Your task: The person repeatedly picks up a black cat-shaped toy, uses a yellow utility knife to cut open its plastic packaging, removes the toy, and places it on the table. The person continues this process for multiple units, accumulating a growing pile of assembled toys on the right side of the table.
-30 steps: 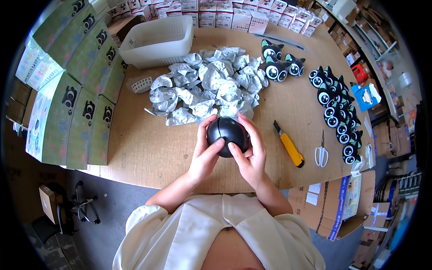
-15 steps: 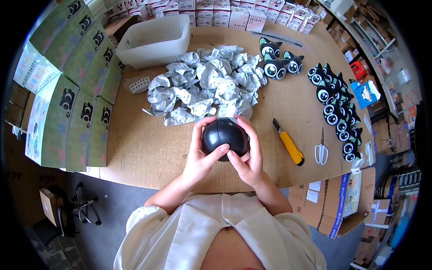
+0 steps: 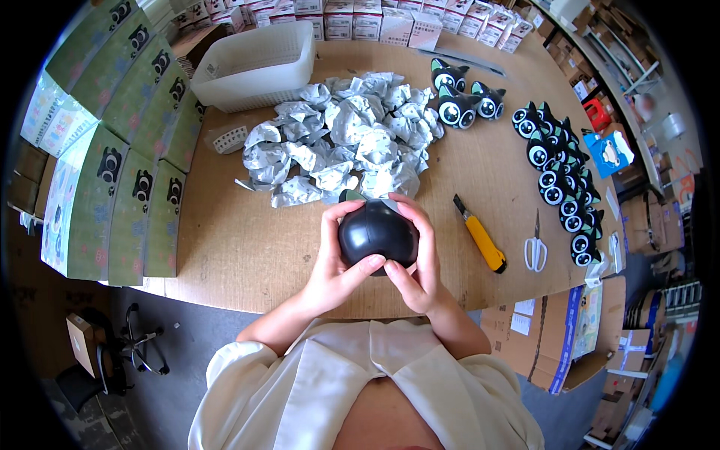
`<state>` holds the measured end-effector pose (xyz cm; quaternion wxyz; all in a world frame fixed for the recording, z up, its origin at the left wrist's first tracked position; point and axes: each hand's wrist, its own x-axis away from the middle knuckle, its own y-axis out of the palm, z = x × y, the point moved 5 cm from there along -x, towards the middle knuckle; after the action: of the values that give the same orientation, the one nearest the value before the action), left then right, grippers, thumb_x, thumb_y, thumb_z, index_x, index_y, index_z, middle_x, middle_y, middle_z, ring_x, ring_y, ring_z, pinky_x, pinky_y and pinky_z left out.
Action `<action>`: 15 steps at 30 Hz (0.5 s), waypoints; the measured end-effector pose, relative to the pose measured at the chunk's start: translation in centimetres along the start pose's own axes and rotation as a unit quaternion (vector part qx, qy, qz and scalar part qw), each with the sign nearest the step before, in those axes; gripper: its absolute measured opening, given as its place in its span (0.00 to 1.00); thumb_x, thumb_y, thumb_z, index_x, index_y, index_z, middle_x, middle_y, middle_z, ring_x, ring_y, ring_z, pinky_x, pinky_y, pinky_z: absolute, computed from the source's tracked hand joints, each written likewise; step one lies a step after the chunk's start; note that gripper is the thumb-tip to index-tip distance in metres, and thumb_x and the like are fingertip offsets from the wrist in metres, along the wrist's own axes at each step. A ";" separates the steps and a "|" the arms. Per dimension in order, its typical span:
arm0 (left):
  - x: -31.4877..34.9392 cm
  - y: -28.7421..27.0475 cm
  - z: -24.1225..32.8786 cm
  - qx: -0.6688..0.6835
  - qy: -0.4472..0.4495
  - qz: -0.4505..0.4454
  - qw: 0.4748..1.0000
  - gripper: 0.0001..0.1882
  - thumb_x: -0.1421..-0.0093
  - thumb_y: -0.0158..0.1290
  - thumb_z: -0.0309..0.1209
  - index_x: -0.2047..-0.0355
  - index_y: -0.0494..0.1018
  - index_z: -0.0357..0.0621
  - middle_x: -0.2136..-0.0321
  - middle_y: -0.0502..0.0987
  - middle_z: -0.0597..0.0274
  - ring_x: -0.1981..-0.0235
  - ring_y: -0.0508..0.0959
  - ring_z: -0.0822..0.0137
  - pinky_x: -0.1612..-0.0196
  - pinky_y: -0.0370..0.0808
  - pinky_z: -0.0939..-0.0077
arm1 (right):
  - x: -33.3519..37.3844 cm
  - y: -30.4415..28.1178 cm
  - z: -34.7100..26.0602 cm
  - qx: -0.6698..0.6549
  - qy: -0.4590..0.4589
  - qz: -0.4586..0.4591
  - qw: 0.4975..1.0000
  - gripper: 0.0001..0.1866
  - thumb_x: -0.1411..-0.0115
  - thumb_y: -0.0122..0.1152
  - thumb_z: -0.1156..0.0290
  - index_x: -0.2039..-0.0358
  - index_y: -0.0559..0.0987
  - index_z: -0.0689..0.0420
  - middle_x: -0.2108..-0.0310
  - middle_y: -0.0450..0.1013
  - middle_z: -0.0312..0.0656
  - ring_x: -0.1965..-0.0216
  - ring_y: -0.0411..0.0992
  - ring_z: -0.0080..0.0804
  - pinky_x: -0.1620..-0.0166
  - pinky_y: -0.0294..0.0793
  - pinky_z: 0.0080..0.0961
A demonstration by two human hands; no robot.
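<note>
Over the near part of the table [image 3: 247, 247], between the person's body and a heap of crumpled silver-grey wrappers [image 3: 352, 124], a rounded black cat-shaped head [image 3: 379, 232] sits in both hands, its smooth side toward the person. The left hand [image 3: 330, 266] grasps it from the left and the right hand [image 3: 426, 266] from the right; the fingers of each curl round its sides, and the thumbs press near one another at its lower edge.

Behind the wrappers and to the left stands a translucent white bin [image 3: 279, 84], rectangular and open at the top. Green printed boxes [image 3: 131, 187] are stacked along the left side, and whether they are full cannot be told. White-and-pink boxes [image 3: 339, 20] line the far edge. Below the table's right end, an open cardboard carton [image 3: 551, 341] with blue tape holds a pale, patterned item [image 3: 587, 324], only partly visible.

Three black cat heads [image 3: 461, 101] stand together right of the wrappers; a larger cluster of similar heads [image 3: 559, 184] lies farther right. Nearer the person, a yellow cutter [image 3: 484, 241] lies left of white-handled scissors [image 3: 535, 253].
</note>
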<state>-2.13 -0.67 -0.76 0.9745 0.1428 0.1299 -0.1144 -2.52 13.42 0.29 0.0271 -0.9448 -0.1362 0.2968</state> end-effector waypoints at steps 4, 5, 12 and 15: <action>0.5 0.4 0.0 -0.010 0.035 -0.007 0.999 0.39 0.46 0.62 0.22 0.40 0.50 0.44 0.45 0.60 0.52 0.44 0.67 0.62 0.43 0.67 0.68 | 0.3 -0.2 0.0 -0.003 -0.044 -0.008 0.999 0.35 0.44 0.60 0.71 0.39 0.57 0.61 0.38 0.52 0.60 0.36 0.55 0.52 0.37 0.56 0.42; 0.6 0.6 -0.1 -0.008 0.042 -0.006 0.999 0.40 0.47 0.63 0.22 0.41 0.50 0.44 0.45 0.60 0.52 0.44 0.67 0.62 0.43 0.68 0.68 | 0.4 -0.4 0.1 -0.006 -0.055 -0.012 0.998 0.34 0.44 0.61 0.71 0.39 0.58 0.59 0.38 0.52 0.61 0.37 0.55 0.53 0.37 0.56 0.43; 1.5 0.9 -0.6 -0.059 0.180 -0.069 0.980 0.53 0.62 0.76 0.34 0.44 0.49 0.54 0.42 0.56 0.33 0.42 0.65 0.44 0.44 0.67 0.53 | 1.5 -0.3 -0.8 -0.041 -0.173 -0.041 0.983 0.31 0.42 0.63 0.56 0.42 0.59 0.41 0.38 0.49 0.67 0.39 0.56 0.70 0.41 0.60 0.59; 1.2 1.6 0.7 -0.088 0.266 -0.103 0.954 0.51 0.64 0.76 0.37 0.47 0.50 0.58 0.45 0.57 0.29 0.43 0.64 0.39 0.45 0.66 0.45 | 2.2 -0.2 -1.5 -0.028 -0.212 -0.029 0.977 0.29 0.44 0.65 0.52 0.46 0.62 0.36 0.40 0.51 0.65 0.40 0.57 0.71 0.42 0.62 0.63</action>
<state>-0.43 0.37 -0.07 0.8964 0.0677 0.4077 -0.1599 0.06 14.32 0.35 -0.0201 -0.8567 -0.1743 0.4851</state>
